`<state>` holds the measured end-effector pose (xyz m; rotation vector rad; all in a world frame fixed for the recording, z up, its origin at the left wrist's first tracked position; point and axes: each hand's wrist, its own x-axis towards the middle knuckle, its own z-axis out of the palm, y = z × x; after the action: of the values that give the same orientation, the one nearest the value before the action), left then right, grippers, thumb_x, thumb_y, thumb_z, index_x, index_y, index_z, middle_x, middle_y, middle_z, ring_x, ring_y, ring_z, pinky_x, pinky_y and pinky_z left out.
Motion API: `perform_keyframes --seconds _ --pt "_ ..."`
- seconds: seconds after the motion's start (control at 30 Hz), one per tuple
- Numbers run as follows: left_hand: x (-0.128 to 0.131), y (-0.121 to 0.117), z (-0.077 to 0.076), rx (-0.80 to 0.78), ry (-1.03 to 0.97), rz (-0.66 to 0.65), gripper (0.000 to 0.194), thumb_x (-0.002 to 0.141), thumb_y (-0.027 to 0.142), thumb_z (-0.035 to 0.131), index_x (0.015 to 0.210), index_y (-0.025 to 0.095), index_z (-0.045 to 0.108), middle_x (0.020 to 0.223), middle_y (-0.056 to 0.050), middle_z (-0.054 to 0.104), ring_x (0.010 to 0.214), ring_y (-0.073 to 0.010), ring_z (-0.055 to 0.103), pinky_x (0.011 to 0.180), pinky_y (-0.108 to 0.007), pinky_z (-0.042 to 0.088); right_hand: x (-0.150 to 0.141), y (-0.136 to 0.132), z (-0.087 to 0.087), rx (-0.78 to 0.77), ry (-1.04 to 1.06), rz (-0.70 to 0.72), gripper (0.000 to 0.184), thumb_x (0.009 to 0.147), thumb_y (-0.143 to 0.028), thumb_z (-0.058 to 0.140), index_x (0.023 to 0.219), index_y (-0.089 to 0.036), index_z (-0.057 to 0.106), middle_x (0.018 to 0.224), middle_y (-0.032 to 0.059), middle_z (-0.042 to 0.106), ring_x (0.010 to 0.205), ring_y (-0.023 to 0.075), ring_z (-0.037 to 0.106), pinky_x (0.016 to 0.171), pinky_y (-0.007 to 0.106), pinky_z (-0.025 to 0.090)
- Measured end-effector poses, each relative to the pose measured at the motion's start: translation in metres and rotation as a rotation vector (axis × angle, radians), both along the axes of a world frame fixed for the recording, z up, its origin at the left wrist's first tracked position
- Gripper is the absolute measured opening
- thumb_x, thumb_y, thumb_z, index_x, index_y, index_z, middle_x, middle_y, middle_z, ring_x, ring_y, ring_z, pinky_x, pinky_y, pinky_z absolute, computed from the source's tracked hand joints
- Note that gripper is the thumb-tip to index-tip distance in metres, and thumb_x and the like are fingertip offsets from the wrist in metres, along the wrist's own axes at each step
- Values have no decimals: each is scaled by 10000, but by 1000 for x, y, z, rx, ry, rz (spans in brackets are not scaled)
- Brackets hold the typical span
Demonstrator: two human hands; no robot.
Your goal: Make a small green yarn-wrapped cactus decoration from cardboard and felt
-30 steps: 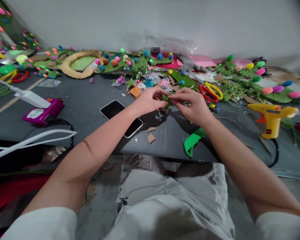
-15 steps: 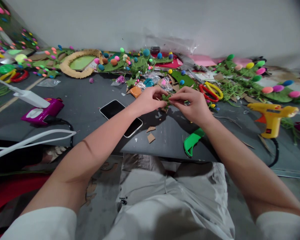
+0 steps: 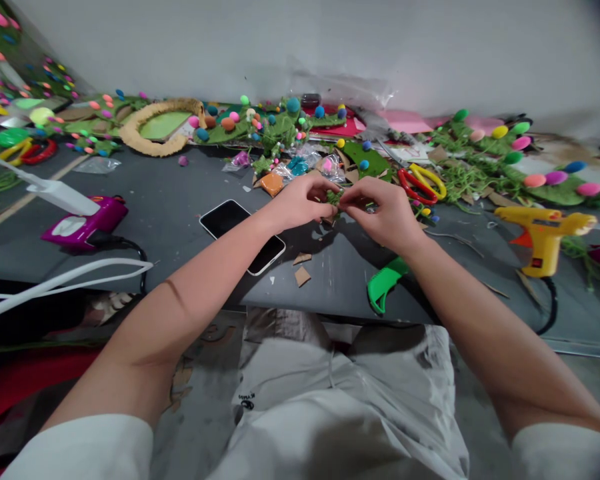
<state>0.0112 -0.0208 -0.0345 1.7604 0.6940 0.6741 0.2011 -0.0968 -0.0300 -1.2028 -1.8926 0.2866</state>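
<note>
Over the grey table [image 3: 170, 193], my left hand [image 3: 306, 200] pinches a small green leafy piece [image 3: 334, 199] between thumb and fingers. My right hand [image 3: 383, 210] meets it from the right, its fingertips pressed together at the edge of the same green piece. Fingers cover most of the piece, so its full shape is hidden. Under my left forearm lies a phone [image 3: 227, 219] with a dark screen. Below my right wrist is a green plastic-handled tool [image 3: 386, 285]. Cardboard scraps [image 3: 303, 275] lie just below the hands.
A yellow glue gun [image 3: 544, 233] stands at the right with its cord hanging. Red-and-yellow scissors [image 3: 423, 185] lie beyond my right hand. A purple device [image 3: 87, 223] with white cables sits left. Along the wall are a tan ring [image 3: 155, 148] and green pieces with coloured balls.
My right hand has shifted slightly, its fingers bending closer over the green piece. The left hand stays almost in place, and the table items have not moved.
</note>
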Motion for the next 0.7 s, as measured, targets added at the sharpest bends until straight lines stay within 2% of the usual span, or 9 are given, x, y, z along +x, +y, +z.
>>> perform_keyframes --seconds 0.2,0.4,0.7 --pt "1 1 -1 -7 9 11 324 775 95 723 1094 124 672 766 -42 671 717 -164 675 676 -314 553 3 1 0 45 -49 64 151 900 -237 631 927 -252 779 965 69 712 857 223 650 715 367 511" --pt "2 -1 3 -19 19 29 263 803 123 722 1062 134 677 718 -20 655 686 -137 659 655 -280 545 4 1 0 23 -48 23 175 917 -264 620 1020 -245 760 965 69 724 832 217 642 721 371 514" --pt "1 5 -3 22 42 57 337 770 132 751 1097 141 673 743 -25 643 685 -145 639 646 -285 520 6 0 1 32 -46 46 123 900 -253 650 918 -252 771 939 62 694 829 215 632 723 375 512"
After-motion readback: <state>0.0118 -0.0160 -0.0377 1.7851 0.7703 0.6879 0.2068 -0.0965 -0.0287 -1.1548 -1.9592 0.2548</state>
